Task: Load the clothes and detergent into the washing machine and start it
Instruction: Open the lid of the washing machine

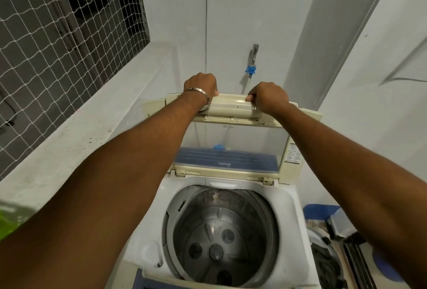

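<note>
A white top-loading washing machine [288, 210] stands below me with its folding lid [233, 108] raised upright. The steel drum [219, 235] is open and holds nothing. My left hand [201, 86] grips the lid's top edge at its left end. My right hand [268, 96] grips the same edge at its right end. Dark clothes [325, 263] lie in a basket on the floor to the machine's right. No detergent is recognisable in view.
A tap with a blue hose fitting [250, 70] juts from the white wall behind the lid. A low concrete ledge [76, 140] with netting above runs along the left. A blue tub [321, 211] sits right of the machine. Something green [9, 221] blurs at the left edge.
</note>
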Demonstrator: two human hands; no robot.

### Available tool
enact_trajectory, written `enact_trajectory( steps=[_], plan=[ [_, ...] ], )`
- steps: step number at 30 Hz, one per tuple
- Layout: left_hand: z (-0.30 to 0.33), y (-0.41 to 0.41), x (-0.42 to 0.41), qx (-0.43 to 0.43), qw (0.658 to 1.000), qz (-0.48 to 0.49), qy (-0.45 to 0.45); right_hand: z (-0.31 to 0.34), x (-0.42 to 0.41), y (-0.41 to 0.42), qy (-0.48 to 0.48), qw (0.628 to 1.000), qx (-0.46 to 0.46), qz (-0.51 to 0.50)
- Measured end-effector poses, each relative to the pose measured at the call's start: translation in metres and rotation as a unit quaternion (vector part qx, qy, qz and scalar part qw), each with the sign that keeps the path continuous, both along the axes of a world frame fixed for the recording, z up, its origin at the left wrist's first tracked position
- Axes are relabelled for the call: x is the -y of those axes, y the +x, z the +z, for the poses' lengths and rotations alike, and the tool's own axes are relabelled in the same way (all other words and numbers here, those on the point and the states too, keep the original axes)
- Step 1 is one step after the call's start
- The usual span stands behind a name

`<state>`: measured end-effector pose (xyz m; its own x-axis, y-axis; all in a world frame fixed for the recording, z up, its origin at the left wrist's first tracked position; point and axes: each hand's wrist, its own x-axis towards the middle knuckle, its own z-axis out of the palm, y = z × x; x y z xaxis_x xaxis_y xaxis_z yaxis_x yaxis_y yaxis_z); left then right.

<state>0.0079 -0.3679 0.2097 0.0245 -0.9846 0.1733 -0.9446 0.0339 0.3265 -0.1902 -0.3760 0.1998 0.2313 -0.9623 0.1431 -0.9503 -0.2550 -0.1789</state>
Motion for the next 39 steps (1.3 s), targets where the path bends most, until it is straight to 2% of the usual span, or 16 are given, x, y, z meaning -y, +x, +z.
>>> enact_trajectory(
  steps=[11,18,20,23,26,39],
  plan=[
    [-0.010,0.002,-0.006,0.021,0.999,-0.001,-0.032,-0.004,-0.012,-0.001,-0.018,1.000,0.022,0.008],
    [-0.016,-0.001,-0.028,0.114,0.987,-0.014,-0.115,-0.011,-0.027,-0.001,-0.044,0.998,0.041,0.008],
    [-0.018,-0.001,-0.035,0.123,0.983,-0.016,-0.132,-0.012,-0.034,-0.001,-0.081,0.996,0.035,0.008],
    [-0.019,-0.002,-0.045,0.112,0.979,-0.019,-0.167,-0.012,-0.043,0.000,-0.151,0.988,0.015,0.003],
    [-0.022,-0.001,-0.055,0.099,0.981,-0.011,-0.165,-0.011,-0.051,-0.002,-0.183,0.983,-0.005,-0.001],
    [-0.035,0.006,-0.095,0.062,0.982,-0.003,-0.177,-0.025,-0.099,-0.019,-0.170,0.982,0.066,-0.046]
  ],
)
